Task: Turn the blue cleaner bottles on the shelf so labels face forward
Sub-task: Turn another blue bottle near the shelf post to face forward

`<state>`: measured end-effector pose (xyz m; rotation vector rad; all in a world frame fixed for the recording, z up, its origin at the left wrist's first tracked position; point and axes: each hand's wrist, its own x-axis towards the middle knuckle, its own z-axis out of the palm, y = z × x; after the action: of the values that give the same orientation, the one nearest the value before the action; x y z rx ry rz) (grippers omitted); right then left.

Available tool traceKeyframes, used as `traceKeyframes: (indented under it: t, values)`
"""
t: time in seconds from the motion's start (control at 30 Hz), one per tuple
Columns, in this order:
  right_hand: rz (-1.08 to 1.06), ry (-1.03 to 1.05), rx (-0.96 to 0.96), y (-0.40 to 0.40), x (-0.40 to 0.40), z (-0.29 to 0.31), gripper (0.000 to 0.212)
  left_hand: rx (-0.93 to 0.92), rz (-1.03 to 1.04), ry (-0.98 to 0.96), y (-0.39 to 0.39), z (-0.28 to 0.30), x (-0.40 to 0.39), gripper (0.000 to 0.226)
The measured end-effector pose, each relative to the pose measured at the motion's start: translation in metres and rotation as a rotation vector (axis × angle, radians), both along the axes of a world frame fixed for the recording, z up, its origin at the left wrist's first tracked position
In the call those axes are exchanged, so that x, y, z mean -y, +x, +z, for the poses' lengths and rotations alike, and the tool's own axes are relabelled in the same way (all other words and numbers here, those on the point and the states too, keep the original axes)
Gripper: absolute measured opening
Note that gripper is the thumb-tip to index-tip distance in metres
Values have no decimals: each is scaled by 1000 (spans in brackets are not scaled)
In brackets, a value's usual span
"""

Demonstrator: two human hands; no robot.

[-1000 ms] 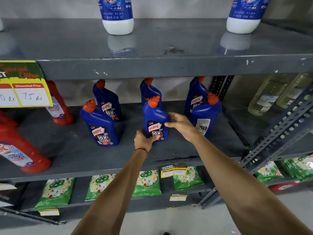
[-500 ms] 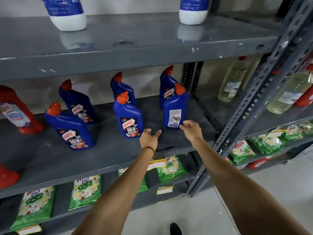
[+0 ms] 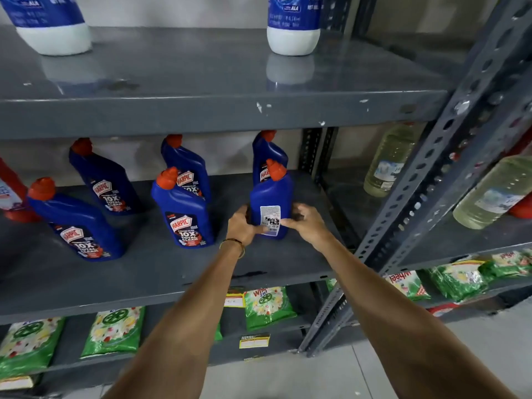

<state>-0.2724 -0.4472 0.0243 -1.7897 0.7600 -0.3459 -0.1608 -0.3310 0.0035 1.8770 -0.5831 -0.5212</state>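
Observation:
Several blue cleaner bottles with orange caps stand on the grey middle shelf (image 3: 161,272). The front right bottle (image 3: 269,197) shows its white back label with a barcode. My left hand (image 3: 244,226) grips its left side and my right hand (image 3: 305,223) grips its right side near the base. The front middle bottle (image 3: 184,214) and the front left bottle (image 3: 74,223) show their front labels. Three more blue bottles stand behind: back left (image 3: 103,180), back middle (image 3: 187,165) and back right (image 3: 266,156), each showing part of a front label.
Red bottles (image 3: 14,197) stand at the shelf's left end. White-based blue bottles (image 3: 292,24) sit on the upper shelf. A slotted upright (image 3: 426,180) bounds the right side, with clear liquid bottles (image 3: 388,162) beyond. Green packets (image 3: 267,306) lie below.
Both hands left the middle front bottle, moved right, and closed around the front right bottle. The view shifted right.

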Motion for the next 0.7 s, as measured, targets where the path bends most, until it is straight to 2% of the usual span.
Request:
traceKeyframes:
  t: [0.23, 0.4, 0.5, 0.6, 0.7]
  values:
    - [126, 11, 57, -1, 12, 9, 43, 86, -13, -32, -8, 2, -4, 58]
    - [196, 77, 95, 7, -1, 23, 72, 278, 163, -25, -32, 5, 2, 49]
    - [145, 66, 128, 12, -4, 22, 88, 376, 141, -23, -41, 10, 1, 51]
    - [153, 63, 149, 9, -3, 24, 82, 245, -59, -47, -27, 16, -10, 48]
    - [230, 92, 141, 0, -3, 26, 74, -130, -333, 16, -6, 23, -22, 48]
